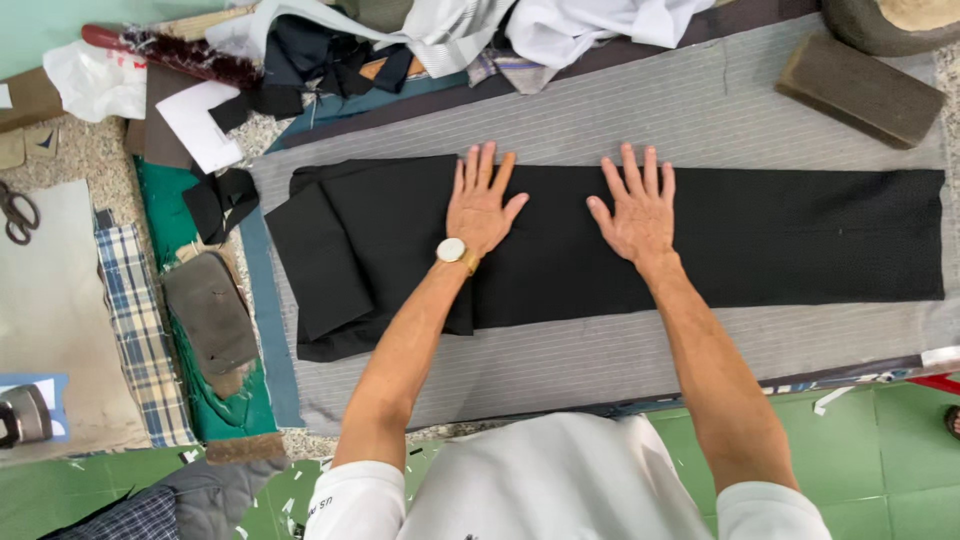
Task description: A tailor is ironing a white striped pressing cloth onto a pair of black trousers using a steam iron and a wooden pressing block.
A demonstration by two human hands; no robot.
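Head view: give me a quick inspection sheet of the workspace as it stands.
Surface: grey striped pad covering the table.
Job's things: black cloth laid flat, folded over at its left end.
Clutter: brown block, scissors, plaid fabric, white paper, heaped garments.
Hands: left hand and right hand pressed flat on the black cloth, fingers spread, holding nothing.
Cables: nothing seen.
Surroundings: green floor.

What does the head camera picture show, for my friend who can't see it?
Both hands, left hand and right hand, press flat on a long black folded cloth spread over a grey striped padded mat. A brown rectangular block sits at the mat's far right corner.
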